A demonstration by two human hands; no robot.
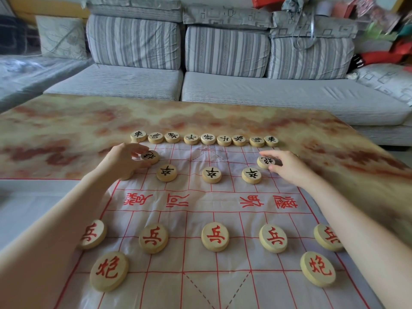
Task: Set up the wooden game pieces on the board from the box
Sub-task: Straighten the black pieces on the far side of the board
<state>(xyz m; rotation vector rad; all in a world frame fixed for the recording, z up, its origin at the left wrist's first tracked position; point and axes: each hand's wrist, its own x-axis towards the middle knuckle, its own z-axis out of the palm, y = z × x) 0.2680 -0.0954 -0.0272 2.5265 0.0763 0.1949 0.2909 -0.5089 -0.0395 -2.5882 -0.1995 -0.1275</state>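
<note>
A white plastic board sheet (200,204) with red grid lines lies on the table. Round wooden pieces stand on it. A row of black-lettered pieces (207,139) lines the far edge. Black soldier pieces (211,175) stand in the row in front of them. Red soldier pieces (215,237) and two red cannon pieces (109,271) sit near me. My left hand (121,160) pinches a black cannon piece (150,157) at the far left. At the far right, my right hand (287,166) grips another black cannon piece (265,162). No box is in view.
The marbled table top (78,121) extends past the sheet on the left, right and far sides. A grey striped sofa (223,85) stands just behind the table. Cushions and red bags are piled at the back right.
</note>
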